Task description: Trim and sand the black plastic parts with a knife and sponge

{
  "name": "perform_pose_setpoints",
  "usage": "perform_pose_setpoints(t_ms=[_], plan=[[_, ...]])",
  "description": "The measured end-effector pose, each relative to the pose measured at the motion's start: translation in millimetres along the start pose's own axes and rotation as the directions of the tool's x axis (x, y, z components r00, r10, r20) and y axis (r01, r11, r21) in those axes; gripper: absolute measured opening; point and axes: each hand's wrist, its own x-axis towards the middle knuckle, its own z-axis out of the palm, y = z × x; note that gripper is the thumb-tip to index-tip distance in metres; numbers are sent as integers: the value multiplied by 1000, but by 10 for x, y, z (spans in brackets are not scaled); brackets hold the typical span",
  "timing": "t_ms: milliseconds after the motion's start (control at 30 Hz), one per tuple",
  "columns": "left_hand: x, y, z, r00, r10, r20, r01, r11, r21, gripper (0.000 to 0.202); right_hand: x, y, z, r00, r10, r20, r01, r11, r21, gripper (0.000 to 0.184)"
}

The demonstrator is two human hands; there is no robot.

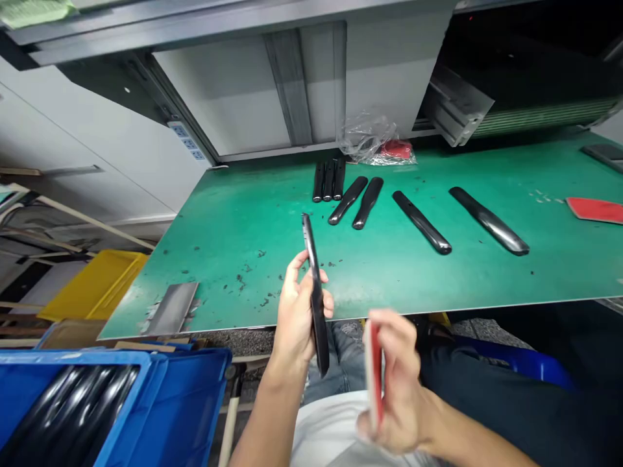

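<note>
My left hand [293, 318] is closed around a long black plastic piece [318, 324], which stands nearly on end in front of the table edge. To the right, my right hand [403, 383] grips a flat pad [374, 370] with a red face and a pale side; hand and pad are blurred by motion. The pad and the black piece are apart. On the green table [233, 240] lie several similar black pieces, among them a pair [368, 202] in the middle and a single one [489, 220] farther right.
A clear plastic bag [372, 139] with something red lies at the back. Another red pad [596, 209] is at the right. A grey plate [172, 308] and dark scraps lie at the left. Below stands a blue bin [185, 395] holding black pieces, near a yellow bin [92, 285].
</note>
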Motion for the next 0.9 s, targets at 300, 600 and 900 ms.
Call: perform_pose_setpoints(t_ms=[300,600,900], plan=[[-307,-45,-34,925,-306,224,259,941,218,50,928,282,-413,820,-369,437,519,803,-295,34],[581,-137,613,912,-14,410,-351,489,799,60,1286,1146,-1743,909,256,-329,-414,652,-636,68],[1553,-1003,1716,921,258,291,-334,142,932,51,1302,1343,-1748,830,499,-249,-493,447,-746,45]])
